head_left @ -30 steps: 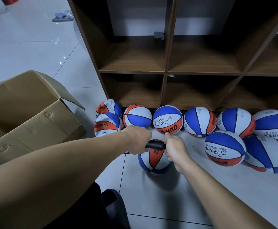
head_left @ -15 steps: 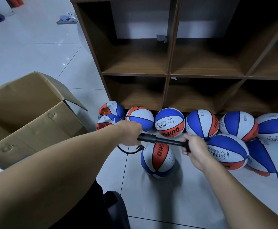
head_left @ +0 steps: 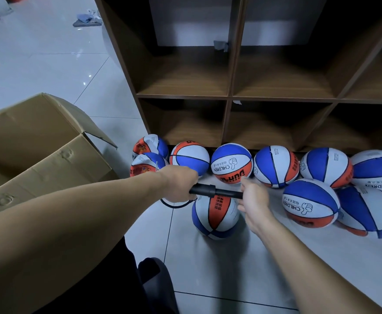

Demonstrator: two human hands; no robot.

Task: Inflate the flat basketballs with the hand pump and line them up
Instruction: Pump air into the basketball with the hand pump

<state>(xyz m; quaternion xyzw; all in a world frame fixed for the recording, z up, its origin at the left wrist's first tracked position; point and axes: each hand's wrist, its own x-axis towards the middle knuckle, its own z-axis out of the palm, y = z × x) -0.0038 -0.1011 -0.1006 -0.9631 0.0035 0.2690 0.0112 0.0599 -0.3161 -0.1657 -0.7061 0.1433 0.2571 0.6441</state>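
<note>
Left hand: we see the left hand wrapped tight round the black barrel of the hand pump, knuckles up, holding it roughly level above the floor.
Right hand: the right hand grips the other end of the pump, fingers curled round the handle; the handle itself is mostly hidden inside the fist, so we take its shape on trust.
Pump: it spans the gap between the two hands, with a short length of rod showing between the barrel and the right fist.
Hose: a thin black hose loops down from under the left hand towards the ball below; we cannot make out where it meets the ball.
Ball being pumped: a blue, white and orange basketball sits on the tiled floor directly beneath the pump, apart from the others.
Row of balls: a row of basketballs lies along the foot of the wooden shelf unit, touching one another.
Front balls: two more balls rest in front of that row on the right.
Flat balls: at the left end of the row, two wrinkled, partly collapsed balls lie one in front of the other.
Cardboard box: an open cardboard box stands on the floor to the left, its flaps raised.
Background: some cloth lies on the floor far off at the top left.
</note>
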